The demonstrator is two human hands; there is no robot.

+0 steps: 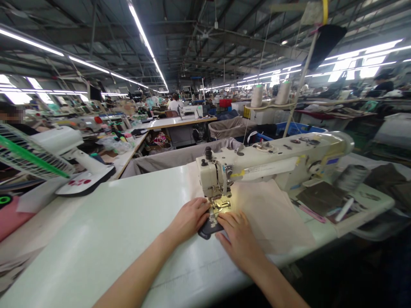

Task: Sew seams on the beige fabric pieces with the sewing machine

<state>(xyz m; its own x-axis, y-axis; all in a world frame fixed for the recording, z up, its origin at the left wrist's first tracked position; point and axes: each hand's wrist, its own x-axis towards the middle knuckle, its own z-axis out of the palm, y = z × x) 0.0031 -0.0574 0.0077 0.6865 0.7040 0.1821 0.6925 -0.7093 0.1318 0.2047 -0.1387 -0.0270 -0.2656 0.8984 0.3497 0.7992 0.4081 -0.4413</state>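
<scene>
A cream sewing machine [276, 160] stands on the pale green table [105, 231]. A small dark fabric piece [208, 227] lies under its presser foot [221, 204], lit by the machine lamp. My left hand [189, 219] rests on the left of the piece, fingers lying flat and pressing it to the table. My right hand [239, 241] lies on the right side, fingers stretched toward the foot and touching the fabric. A sheet of light beige cloth [272, 216] spreads to the right of the needle.
A white desk fan [48, 156] sits at the table's left. Thread cones [271, 94] stand behind the machine. Dark fabric pieces [321, 196] and a thread spool [351, 177] lie at the right end. A grey cloth bin [167, 159] hangs behind the table. Other workstations and people fill the hall.
</scene>
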